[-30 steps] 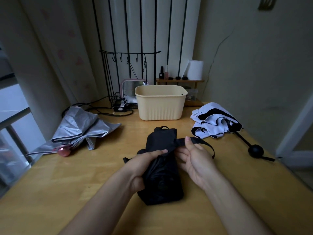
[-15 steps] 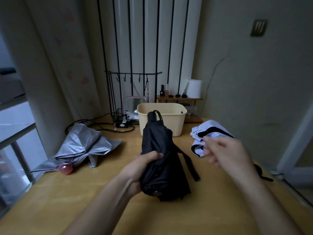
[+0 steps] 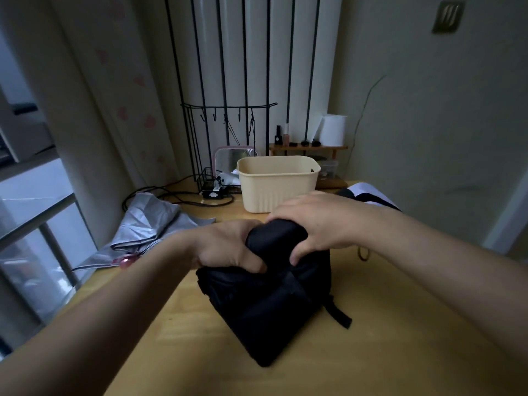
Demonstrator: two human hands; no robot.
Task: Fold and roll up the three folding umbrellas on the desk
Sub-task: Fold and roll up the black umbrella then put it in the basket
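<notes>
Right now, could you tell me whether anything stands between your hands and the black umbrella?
Nothing visible does. The left hand and the right hand both grip the black umbrella directly at its far end, fingers curled round the fabric. Its strap hangs loose at the lower right, apart from both hands.

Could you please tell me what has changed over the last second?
The right hand let go of the strap, swung away, then returned to grip the top of the black umbrella. The left hand kept its grip and tipped it up from lying. The silver umbrella, white-and-black umbrella and basket stayed put.
</notes>
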